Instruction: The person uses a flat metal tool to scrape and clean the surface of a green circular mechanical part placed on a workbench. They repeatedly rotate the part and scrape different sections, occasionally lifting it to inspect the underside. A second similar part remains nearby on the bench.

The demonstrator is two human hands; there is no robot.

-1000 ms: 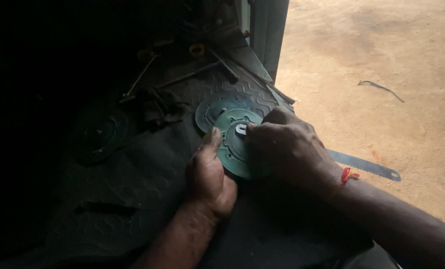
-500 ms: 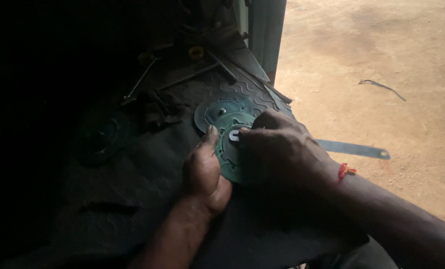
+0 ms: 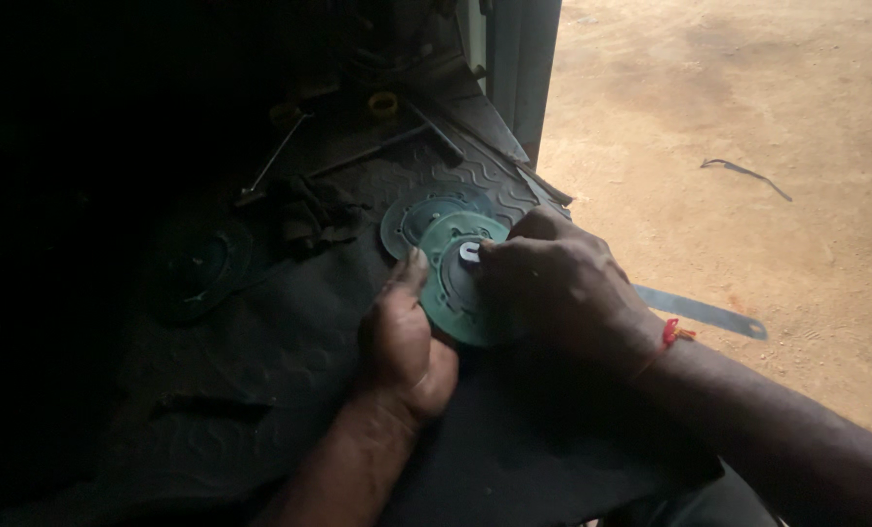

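A disc (image 3: pixel 453 293) lies on the mat (image 3: pixel 260 342) between the left hand (image 3: pixel 402 342) and the right hand (image 3: pixel 553 288), partly under the right one; a second disc (image 3: pixel 412 217) sits just beyond it, overlapped by its far edge; a third disc (image 3: pixel 194 263) rests well left of the left hand; a rod (image 3: pixel 275 156) and a ring (image 3: pixel 384 103) lie farther back; a flat strip (image 3: pixel 700 312) lies on the ground (image 3: pixel 748 117) right of the right hand

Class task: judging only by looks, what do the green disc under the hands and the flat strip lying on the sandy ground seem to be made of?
Green disc: probably moulded plastic or painted metal, matt, with raised rings. Flat strip: likely steel, thin, grey-blue, faint sheen.
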